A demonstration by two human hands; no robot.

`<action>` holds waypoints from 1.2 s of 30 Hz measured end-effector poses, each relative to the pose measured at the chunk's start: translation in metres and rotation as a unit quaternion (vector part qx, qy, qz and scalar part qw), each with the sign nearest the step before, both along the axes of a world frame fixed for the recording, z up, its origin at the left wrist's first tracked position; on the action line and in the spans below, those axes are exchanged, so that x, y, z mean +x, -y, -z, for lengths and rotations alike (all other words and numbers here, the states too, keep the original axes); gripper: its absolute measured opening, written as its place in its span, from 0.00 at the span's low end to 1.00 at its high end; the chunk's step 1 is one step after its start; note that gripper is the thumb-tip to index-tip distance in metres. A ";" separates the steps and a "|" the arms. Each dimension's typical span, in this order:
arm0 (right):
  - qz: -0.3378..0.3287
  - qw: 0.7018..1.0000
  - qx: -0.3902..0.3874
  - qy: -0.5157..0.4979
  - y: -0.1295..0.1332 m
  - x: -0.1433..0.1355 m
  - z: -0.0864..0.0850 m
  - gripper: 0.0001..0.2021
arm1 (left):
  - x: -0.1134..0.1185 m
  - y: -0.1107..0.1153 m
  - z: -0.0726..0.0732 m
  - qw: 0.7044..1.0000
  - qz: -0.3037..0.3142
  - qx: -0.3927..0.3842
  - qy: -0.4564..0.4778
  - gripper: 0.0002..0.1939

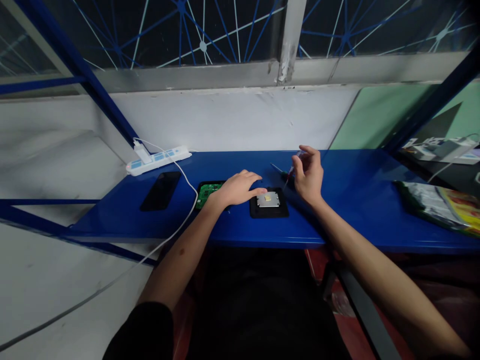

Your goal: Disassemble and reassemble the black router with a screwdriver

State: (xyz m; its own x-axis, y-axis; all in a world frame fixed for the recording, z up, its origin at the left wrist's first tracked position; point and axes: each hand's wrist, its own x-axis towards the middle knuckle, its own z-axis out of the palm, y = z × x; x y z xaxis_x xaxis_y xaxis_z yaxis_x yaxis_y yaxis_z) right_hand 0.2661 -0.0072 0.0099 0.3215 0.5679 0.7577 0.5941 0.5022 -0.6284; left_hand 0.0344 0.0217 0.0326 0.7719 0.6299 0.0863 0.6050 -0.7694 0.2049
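My left hand (240, 188) is open, its fingers stretched to the right above the blue table. Its thumb tip meets the upper edge of a silver metal plate with a small yellowish square on it (273, 199), which sits in a black square housing (269, 214). Partly under my left wrist lies a green circuit board (206, 192) in a dark frame. To the right, my right hand (309, 175) is raised with curled fingers around something small and see-through that I cannot make out. Beside it lies a screwdriver (278, 169), its handle partly hidden by that hand.
A black phone (161, 191) lies at the left, near a white power strip (159, 160) with a charger plugged in. The white cable (189, 222) crosses the table's left side. A colourful plastic packet (440, 206) lies at the right. Blue posts (108, 107) frame the table.
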 end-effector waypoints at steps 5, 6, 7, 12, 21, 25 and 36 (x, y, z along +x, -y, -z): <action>-0.044 0.999 -0.010 0.028 0.013 -0.011 -0.004 0.14 | -0.013 0.022 0.003 0.999 0.005 0.016 0.042 0.31; -0.046 0.998 -0.009 0.037 0.015 -0.013 -0.004 0.14 | -0.013 0.026 0.005 0.999 0.011 0.022 0.047 0.31; -0.046 0.998 -0.006 0.045 0.017 -0.014 -0.003 0.14 | -0.013 0.028 0.008 0.998 0.014 0.026 0.048 0.33; -0.048 0.997 -0.003 0.058 0.019 -0.015 0.001 0.13 | -0.010 0.035 0.020 0.999 0.001 0.026 0.031 0.43; -0.060 0.995 -0.003 0.076 0.021 -0.017 0.001 0.12 | -0.011 0.039 0.025 1.000 0.003 0.018 0.011 0.47; -0.065 0.995 0.001 0.080 0.021 -0.017 0.001 0.12 | -0.011 0.040 0.024 1.000 0.003 0.012 0.013 0.46; -0.035 0.994 0.022 0.100 0.025 -0.017 0.002 0.12 | -0.012 0.041 0.024 1.000 0.004 0.020 0.017 0.46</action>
State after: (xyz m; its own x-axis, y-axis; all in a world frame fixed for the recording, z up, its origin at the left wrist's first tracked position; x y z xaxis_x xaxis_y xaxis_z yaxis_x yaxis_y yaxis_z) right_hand 0.2496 -0.0319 0.0076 0.1223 0.5478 0.8276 0.6675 0.5717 -0.4770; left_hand 0.0229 -0.0195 0.0086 0.7728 0.6193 0.1387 0.5921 -0.7822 0.1939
